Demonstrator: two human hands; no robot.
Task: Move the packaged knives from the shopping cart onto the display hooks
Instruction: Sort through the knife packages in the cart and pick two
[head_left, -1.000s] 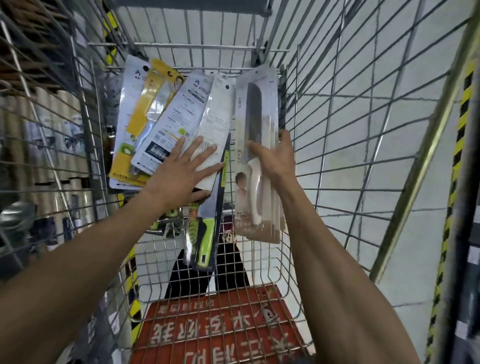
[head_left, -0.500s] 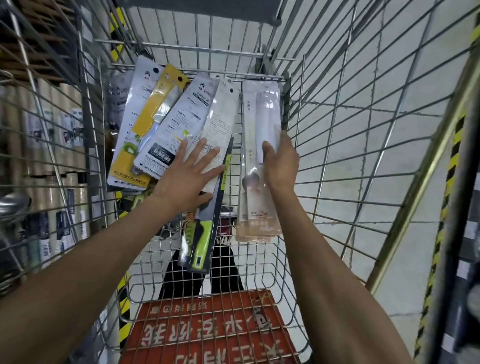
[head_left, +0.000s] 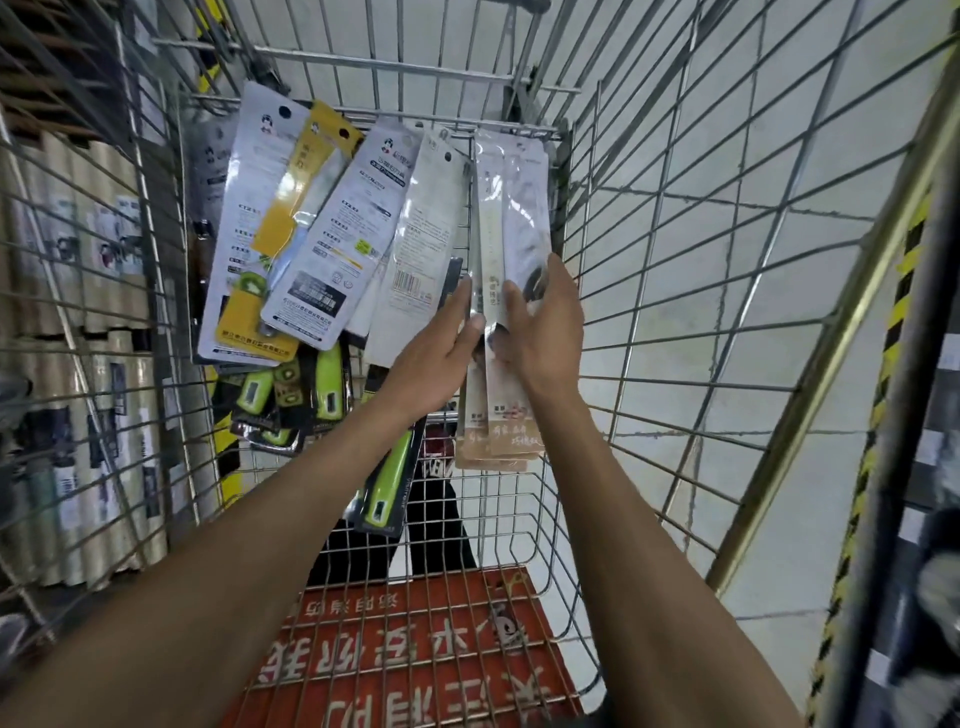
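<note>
**Flat, glossy packs: grip the middle and leave the tops free**

We are looking down into the wire shopping cart (head_left: 649, 249), which fills the frame. A red sign (head_left: 415, 654) shows through its mesh floor at bottom centre. The packaged knives (head_left: 332, 223) stand fanned against the cart's far wall in the upper centre, white and yellow cards leaning over one another. Some green-handled knives (head_left: 327, 387) have slumped lower down at centre left. No display hooks are in view.

At the right end of the fan stands a beige-backed bundle (head_left: 511, 208), several packs pressed together, upright and near the cart's right wall. Our right hand (head_left: 543, 332) grips it about the middle, thumb on the near face and fingers wrapped behind. Our left hand (head_left: 441, 348) lies with straight fingers against the bundle's left edge. It holds nothing and seems to be squaring the packs.

We judge each pack to be fairly light, though a bundle of them adds up. The knife inside probably puts the weight off centre, so a pack held loosely would swing. The cards look stiff along their length but thin and bendable at the top. The film looks slick, so stacked packs may slide against one another.

A flat squeeze across the middle, as the right hand has now, should keep them together. It also leaves the hang holes (head_left: 284, 110) at the top edges clear for the hooks.
</note>
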